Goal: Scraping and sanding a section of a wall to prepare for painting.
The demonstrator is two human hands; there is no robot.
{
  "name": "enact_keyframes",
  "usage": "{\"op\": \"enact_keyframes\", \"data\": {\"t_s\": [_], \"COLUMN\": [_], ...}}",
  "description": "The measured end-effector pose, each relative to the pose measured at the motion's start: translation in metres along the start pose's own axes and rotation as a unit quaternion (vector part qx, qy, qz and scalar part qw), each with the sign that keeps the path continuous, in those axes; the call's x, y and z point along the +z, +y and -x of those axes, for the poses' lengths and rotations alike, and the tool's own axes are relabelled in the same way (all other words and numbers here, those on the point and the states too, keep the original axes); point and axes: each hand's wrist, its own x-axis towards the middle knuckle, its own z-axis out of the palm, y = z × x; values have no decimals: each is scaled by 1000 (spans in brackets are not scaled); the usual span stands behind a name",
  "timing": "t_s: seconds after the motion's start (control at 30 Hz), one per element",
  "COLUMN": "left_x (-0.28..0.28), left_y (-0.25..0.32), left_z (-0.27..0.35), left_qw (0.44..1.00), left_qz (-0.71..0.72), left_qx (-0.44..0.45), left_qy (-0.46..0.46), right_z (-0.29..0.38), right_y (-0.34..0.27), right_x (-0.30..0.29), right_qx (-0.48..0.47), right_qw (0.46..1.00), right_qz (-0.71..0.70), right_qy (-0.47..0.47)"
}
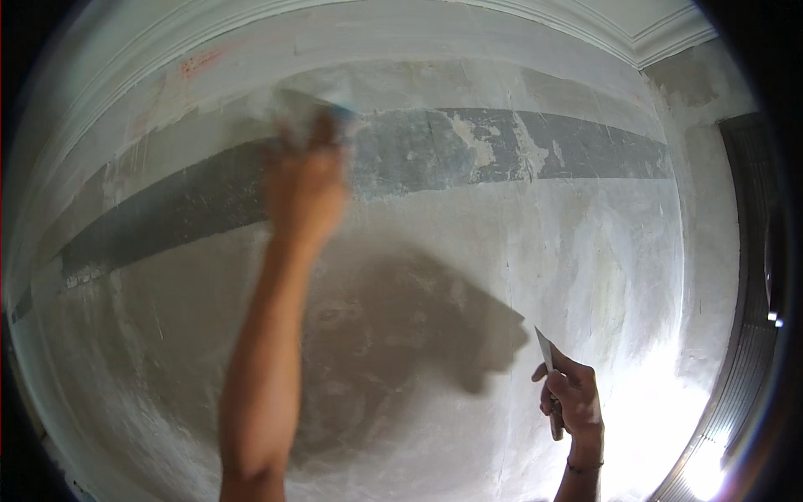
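Observation:
My left hand (307, 182) is raised to the plastered wall (408, 219), over a dark grey band (194, 182). Motion blurs its fingers and the flat, partly bluish tool (342, 112) that they grip; its exact kind cannot be told. Lower and to the right, my right hand (574, 392) holds a putty knife (544, 348). The thin blade points up, and the handle shows below the fingers. This knife looks apart from the wall.
White crown moulding (602, 41) runs along the top to a corner at right. Beyond it is a dark opening with a ribbed metal panel (728, 401). A bright lamp (706, 474) glares low at right. A shadow (414, 320) falls across the wall's middle.

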Motion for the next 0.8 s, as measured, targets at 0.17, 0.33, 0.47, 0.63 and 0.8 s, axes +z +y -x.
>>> {"op": "enact_keyframes", "data": {"t_s": [0.17, 0.33, 0.47, 0.63, 0.8], "left_x": [2, -7, -6, -18, -14], "left_y": [-1, 2, 14, -44, 1], "left_z": [8, 6, 21, 14, 23], "left_qw": [991, 999, 989, 996, 991], "left_qz": [53, -13, 106, 10, 60], "left_qx": [120, -13, 96, -54, 107], "left_qy": [-13, -44, -42, -64, -51], "right_z": [2, -5, 1, -2, 7], "right_y": [-1, -3, -7, -3, 0], "right_x": [-1, 1, 4, 2, 4], "right_qx": [-17, -10, -10, -11, -30], "right_qw": [1000, 1000, 999, 997, 997], "right_qz": [-18, -11, -17, -18, -45], "right_qy": [0, -23, -40, -81, -46]}}
